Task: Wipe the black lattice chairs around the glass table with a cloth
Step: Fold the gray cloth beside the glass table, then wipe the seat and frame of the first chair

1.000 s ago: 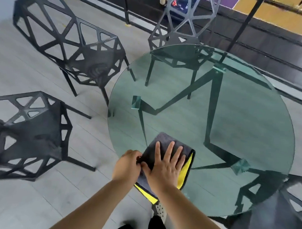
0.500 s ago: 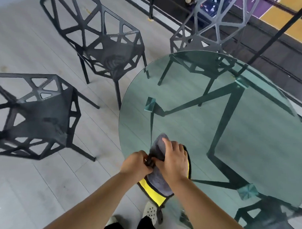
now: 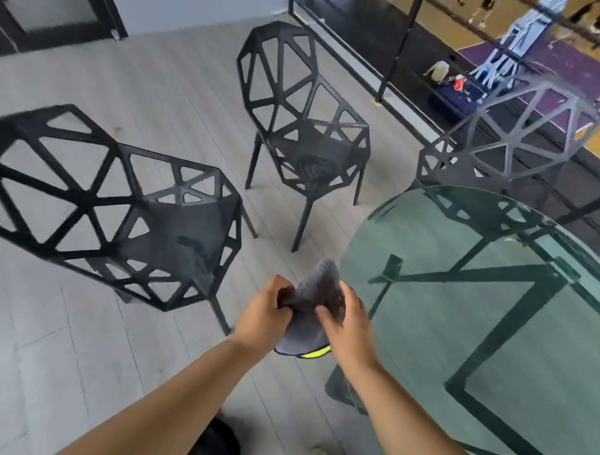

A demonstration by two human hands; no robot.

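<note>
Head view, looking down.

Hands: the left hand and right hand are close together, both pinching the cloth between thumb and curled fingers. The bunched fabric fills the small gap between them.

Cloth: grey, with a yellow-green strip showing at its lower edge. It is held in the air just off the left rim of the desk, over the floor, and touches neither. The long axis runs away from the person. One grey corner peaks upward beyond the fingers and the lower end hangs below the palms.

Desk: round glass top with a dark frame visible through it. The curved rim passes just beside the right hand.

Chairs: the nearest chair stands left of the hands, seat facing the desk, with a strip of bare floor between its front legs and the rim. The hands are over that strip. The middle chair stands farther back, apart from both the rim and the nearest chair, with floor on all sides. The far chair is pushed in, its seat under the glass and its back rising behind the rim.

Boundary: a dark railing runs behind the middle and far chairs.
</note>
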